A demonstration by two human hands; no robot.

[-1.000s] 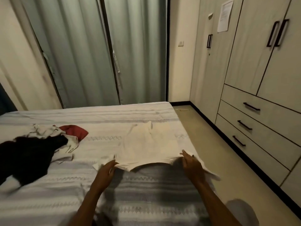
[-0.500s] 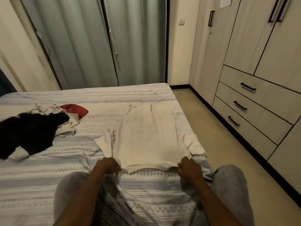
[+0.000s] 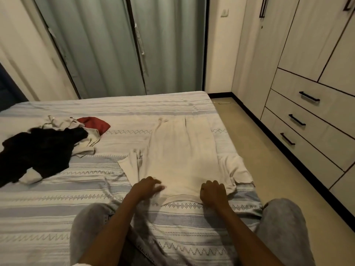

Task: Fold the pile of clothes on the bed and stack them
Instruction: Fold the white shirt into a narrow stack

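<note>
Head view: a cream T-shirt (image 3: 182,156) is lying spread flat on the striped bed (image 3: 57,204), centre of the frame, collar toward the lower edge and hem toward the upper part of the bed. One sleeve is sticking out to the left side of the frame, the other to the right, near the bed's right edge.

The left hand (image 3: 147,187) is resting on the shirt at its lower-left shoulder area, fingers extended and laid flat on the fabric, not gripping. The right hand (image 3: 213,191) is sitting at the lower-right shoulder beside the collar, fingers curled with the knuckles up; they appear to be pinching the cloth there, though the fingertips are hidden beneath the hand.

At the left of the frame, well apart from the shirt, a loose pile of clothes (image 3: 44,148) is lying on the bed: a black garment on top, pale pieces under it, a red piece (image 3: 94,122) at its upper right.

Grey trouser legs are showing at the bottom of the frame. A wardrobe with drawers (image 3: 311,116) is occupying the right side, and grey-green curtains (image 3: 115,45) are hanging across the upper centre
</note>
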